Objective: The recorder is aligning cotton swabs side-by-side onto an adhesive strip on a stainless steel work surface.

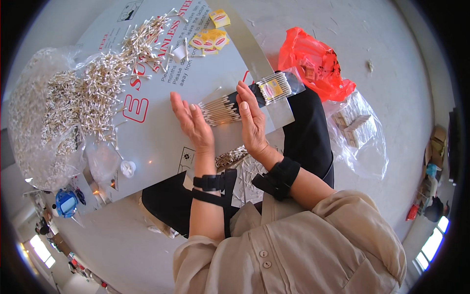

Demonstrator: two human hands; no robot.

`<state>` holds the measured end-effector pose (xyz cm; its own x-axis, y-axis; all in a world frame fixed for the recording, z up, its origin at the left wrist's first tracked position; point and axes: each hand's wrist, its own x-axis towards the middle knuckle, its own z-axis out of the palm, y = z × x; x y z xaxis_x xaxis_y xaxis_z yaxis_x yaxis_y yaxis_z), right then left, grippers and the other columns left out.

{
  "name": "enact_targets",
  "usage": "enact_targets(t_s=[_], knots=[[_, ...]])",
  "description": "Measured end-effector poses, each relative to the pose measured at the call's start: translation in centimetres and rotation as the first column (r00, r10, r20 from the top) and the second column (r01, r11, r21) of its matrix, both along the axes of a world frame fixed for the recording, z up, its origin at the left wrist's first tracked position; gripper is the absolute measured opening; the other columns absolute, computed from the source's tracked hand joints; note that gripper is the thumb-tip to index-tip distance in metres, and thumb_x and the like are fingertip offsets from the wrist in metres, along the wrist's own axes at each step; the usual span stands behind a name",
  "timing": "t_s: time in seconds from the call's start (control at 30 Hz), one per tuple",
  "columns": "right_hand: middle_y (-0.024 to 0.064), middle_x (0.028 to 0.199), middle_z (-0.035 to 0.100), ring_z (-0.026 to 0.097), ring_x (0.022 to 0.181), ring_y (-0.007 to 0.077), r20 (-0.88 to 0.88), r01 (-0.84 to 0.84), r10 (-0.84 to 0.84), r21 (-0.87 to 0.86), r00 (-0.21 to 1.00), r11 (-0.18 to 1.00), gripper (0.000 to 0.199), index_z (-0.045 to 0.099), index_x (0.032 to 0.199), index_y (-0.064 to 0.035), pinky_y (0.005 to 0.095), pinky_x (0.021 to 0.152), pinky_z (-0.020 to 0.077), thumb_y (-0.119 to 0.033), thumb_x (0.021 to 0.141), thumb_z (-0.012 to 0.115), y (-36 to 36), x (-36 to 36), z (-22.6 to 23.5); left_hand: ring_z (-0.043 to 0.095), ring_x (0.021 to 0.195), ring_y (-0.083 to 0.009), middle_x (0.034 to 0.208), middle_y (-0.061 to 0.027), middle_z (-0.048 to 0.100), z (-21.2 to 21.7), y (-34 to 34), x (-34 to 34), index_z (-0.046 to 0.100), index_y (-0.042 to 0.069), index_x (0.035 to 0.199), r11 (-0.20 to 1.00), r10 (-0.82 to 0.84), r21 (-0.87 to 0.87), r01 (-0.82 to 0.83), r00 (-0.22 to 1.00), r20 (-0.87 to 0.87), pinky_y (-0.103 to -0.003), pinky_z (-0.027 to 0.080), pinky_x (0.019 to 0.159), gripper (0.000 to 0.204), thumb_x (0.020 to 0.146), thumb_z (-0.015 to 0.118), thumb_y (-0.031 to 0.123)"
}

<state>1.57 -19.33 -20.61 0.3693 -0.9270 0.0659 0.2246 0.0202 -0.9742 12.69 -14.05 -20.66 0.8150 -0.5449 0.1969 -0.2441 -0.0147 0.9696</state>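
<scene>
A flat row of cotton swabs (218, 111) lies side by side on the table between my two hands. My left hand (195, 125) stands on edge by its left end, fingers straight and together, palm turned inward. On the other side my right hand (252, 125) is held the same way, fingers extended beside the swab tips. Neither hand grips anything; whether the palms touch the tips I cannot tell. Just right of my right hand, another neat row of swabs with a yellow card (272, 90) on it lies across a dark strip (257, 93).
A big heap of loose swabs (83, 93) spills from a clear plastic bag (29, 122) at the left. Several yellow cards (210, 39) lie at the far side. Right of the table are a red plastic bag (313, 59) and a clear bag of packed swabs (355, 122).
</scene>
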Motion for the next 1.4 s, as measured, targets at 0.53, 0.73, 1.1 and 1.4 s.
enact_targets(t_s=[0.53,0.73,1.1,1.4], knots=[[0.0132,0.149,0.038,0.038,0.136,0.0201,-0.044,-0.275,0.274,-0.033,0.961,0.961,0.050,0.043,0.140,0.0033,0.0328,0.115,0.0295,-0.033,0.105,0.039,-4.0,1.8,-0.7,0.029,0.142,-0.0296,0.151,-0.0220,0.031,-0.1,-1.0,-2.0,0.027,-0.005,0.146,0.978,-0.022,-0.205,-0.023,0.977,-0.213,-0.042,0.020,0.118,0.062,0.103,0.041,0.038],[0.0148,0.134,0.053,0.051,0.126,0.0206,0.169,-0.161,0.128,0.198,0.977,0.967,0.043,0.051,0.134,0.0014,0.0323,0.109,0.0382,-0.030,0.104,0.045,-4.6,0.6,-0.2,0.046,0.125,-0.0280,0.132,-0.0160,0.050,-0.3,0.9,-1.1,0.051,0.001,0.127,0.998,0.003,-0.066,-0.007,0.998,-0.063,-0.040,0.036,0.106,0.036,0.096,0.055,0.021],[0.0093,0.072,0.052,0.061,0.068,0.0290,-0.636,-0.483,0.058,-0.520,0.770,0.704,0.010,0.056,0.077,-0.0053,0.0401,0.060,0.0503,-0.008,0.075,0.066,-1.3,-4.8,1.8,0.053,0.097,-0.0302,0.098,-0.0085,0.058,1.7,0.6,0.9,0.063,0.006,0.098,0.916,-0.136,0.381,-0.128,0.793,0.594,-0.042,0.045,0.084,0.022,0.077,0.068,0.001],[0.0079,0.073,0.052,0.059,0.067,0.0269,-0.638,-0.545,0.056,-0.605,0.768,0.581,0.011,0.055,0.080,-0.0050,0.0388,0.060,0.0487,-0.010,0.073,0.062,0.1,-3.4,1.0,0.052,0.101,-0.0247,0.097,-0.0014,0.057,2.8,-1.9,3.2,0.066,0.011,0.090,0.810,-0.463,0.558,0.180,0.780,0.421,-0.040,0.039,0.087,0.026,0.067,0.079,0.010]])
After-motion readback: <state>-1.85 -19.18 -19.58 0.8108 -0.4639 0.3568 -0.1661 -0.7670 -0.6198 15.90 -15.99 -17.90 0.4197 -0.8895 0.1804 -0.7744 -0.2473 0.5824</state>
